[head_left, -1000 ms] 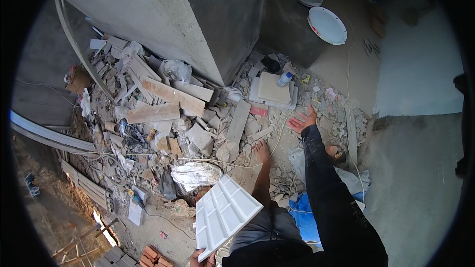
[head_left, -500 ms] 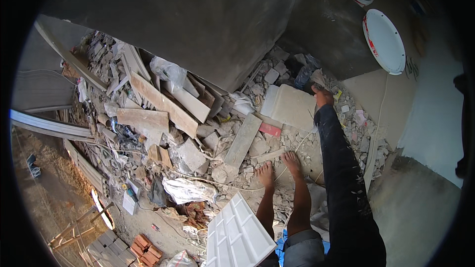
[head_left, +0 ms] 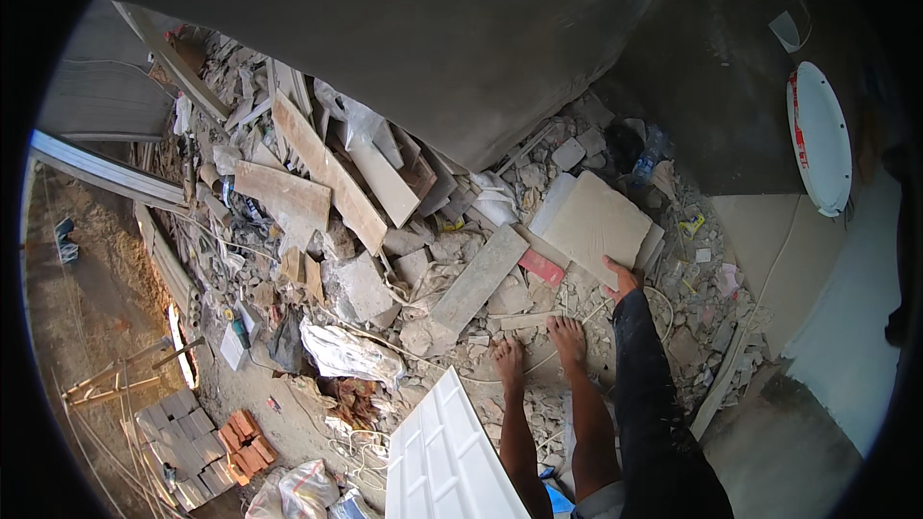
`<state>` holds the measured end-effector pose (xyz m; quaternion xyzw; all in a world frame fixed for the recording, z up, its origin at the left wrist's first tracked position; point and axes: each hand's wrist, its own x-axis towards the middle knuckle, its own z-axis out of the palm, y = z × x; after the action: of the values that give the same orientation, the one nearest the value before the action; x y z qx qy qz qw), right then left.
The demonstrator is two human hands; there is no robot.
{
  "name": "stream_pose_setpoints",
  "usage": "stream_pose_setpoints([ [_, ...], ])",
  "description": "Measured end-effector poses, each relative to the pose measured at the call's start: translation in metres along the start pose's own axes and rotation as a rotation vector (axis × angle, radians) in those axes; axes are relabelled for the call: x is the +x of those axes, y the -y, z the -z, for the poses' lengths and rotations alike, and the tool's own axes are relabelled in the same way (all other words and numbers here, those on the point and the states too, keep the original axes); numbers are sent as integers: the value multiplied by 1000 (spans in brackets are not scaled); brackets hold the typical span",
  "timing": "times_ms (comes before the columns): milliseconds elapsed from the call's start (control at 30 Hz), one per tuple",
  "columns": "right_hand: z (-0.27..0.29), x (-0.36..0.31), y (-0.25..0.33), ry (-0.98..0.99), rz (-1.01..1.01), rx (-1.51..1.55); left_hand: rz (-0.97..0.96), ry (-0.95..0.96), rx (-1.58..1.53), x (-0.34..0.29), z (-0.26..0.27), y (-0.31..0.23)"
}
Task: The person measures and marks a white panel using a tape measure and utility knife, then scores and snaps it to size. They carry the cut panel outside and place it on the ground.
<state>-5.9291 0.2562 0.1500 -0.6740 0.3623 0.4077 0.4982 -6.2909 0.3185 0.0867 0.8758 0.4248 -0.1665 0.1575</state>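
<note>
My right hand (head_left: 623,281), at the end of a dark sleeve, grips the near edge of a beige square tile (head_left: 598,223). Its thumb rests along the edge; the other fingers are partly hidden. Another tile's edge (head_left: 651,248) shows at the tile's right side. A short red piece (head_left: 541,267) and a long grey board (head_left: 481,279) lie left of it. A white panel (head_left: 447,457) with a raised brick pattern tilts up from the lower edge, left of my legs. My left hand is out of view, so what holds the panel does not show.
Broken rubble surrounds my bare feet (head_left: 567,341). Leaning boards (head_left: 327,173) pile up at left, below a dark wall (head_left: 413,38). A pale cable (head_left: 452,365) crosses the ground. A drill (head_left: 237,329), red bricks (head_left: 247,447) and grey blocks (head_left: 183,442) lie lower left. A white oval lid (head_left: 817,139) is at right.
My right hand has shifted from the tile's far right corner to its near edge. The tile has turned a little, showing another tile's edge beside it. The whole view has swung slightly.
</note>
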Motion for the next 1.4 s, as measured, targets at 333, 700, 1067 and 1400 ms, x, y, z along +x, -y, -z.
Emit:
stream_pose_setpoints([
  [333,-102,-76,120,154,321,-81,1178,55,-1744,-344,366,54],
  [700,-77,-338,110,6,523,-1102,1252,-595,-2769,-557,545,79],
  [1067,-176,-533,-75,117,514,-1356,1225,-1132,-2809,-688,570,264],
  [1400,-294,-659,-261,200,518,-1184,1192,-1417,-2564,-788,616,487],
])
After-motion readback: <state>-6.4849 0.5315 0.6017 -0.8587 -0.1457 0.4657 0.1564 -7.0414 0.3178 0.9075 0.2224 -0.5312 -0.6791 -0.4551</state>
